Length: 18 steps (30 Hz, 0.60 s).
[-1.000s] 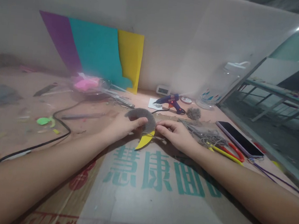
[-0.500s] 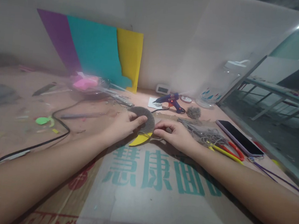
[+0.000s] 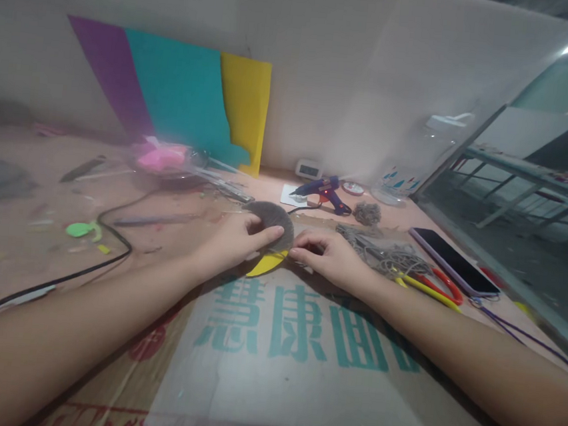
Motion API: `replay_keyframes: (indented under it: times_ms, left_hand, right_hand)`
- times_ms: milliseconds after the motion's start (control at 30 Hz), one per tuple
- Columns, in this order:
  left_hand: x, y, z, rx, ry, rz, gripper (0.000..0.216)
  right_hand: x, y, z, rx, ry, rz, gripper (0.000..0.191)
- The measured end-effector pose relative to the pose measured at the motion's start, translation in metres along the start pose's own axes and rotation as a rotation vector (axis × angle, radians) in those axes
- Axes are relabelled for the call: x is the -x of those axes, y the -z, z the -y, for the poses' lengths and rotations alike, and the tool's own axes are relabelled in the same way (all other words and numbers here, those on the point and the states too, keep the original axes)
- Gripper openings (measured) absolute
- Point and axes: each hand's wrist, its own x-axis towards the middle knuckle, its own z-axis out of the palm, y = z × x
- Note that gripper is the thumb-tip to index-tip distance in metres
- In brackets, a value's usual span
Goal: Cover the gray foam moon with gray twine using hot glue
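My left hand (image 3: 240, 246) is closed on the left side of a round disc, thumb on top. Grey yarn (image 3: 271, 215) covers most of the disc, and a bare yellow crescent (image 3: 268, 264) shows along its near edge. At the right edge of the disc, my right hand (image 3: 327, 254) pinches what looks like a strand of the grey yarn between thumb and forefinger; the strand itself is mostly hidden. Behind the right hand lies a loose tangle of grey yarn (image 3: 400, 259).
Scissors with red and yellow handles (image 3: 437, 289) and a phone (image 3: 453, 261) lie on the right. Further back are a glue gun (image 3: 324, 189) with a red light, a small yarn ball (image 3: 367, 212) and a clear bottle (image 3: 403, 171). A black cord (image 3: 61, 277) runs along the left.
My left thumb has slid slightly right across the disc. My right fingertips have shifted a little at its edge. Both hands otherwise stay in place.
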Motion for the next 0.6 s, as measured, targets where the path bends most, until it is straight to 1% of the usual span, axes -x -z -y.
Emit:
replay_keyframes:
  times_ms: [100, 233, 367, 467, 533, 600]
  left_hand:
    - [-0.0007, 0.0000, 0.0019, 0.003, -0.011, 0.006, 0.047]
    - [-0.0005, 0.0011, 0.0004, 0.008, -0.017, -0.015, 0.047]
    - [-0.0005, 0.0023, -0.0021, 0.030, 0.023, -0.082, 0.046]
    - [-0.0011, 0.0027, -0.0017, 0.010, 0.020, -0.090, 0.046]
    - [-0.0014, 0.0026, -0.0006, -0.005, 0.025, -0.090, 0.047]
    - [-0.0017, 0.0024, 0.0005, -0.003, 0.020, -0.091, 0.047]
  right_hand:
    - [-0.0006, -0.0012, -0.0001, 0.014, 0.045, 0.007, 0.018]
    - [-0.0004, -0.0039, -0.0012, -0.047, -0.006, -0.012, 0.017]
    - [-0.0004, -0.0031, -0.0034, -0.275, -0.050, -0.145, 0.018]
    - [0.0006, -0.0002, -0.0026, -0.369, -0.079, -0.214, 0.022]
    - [0.0018, 0.0013, -0.0013, -0.352, -0.098, -0.215, 0.022]
    - [0.0026, 0.0020, -0.0004, -0.267, -0.078, -0.207, 0.024]
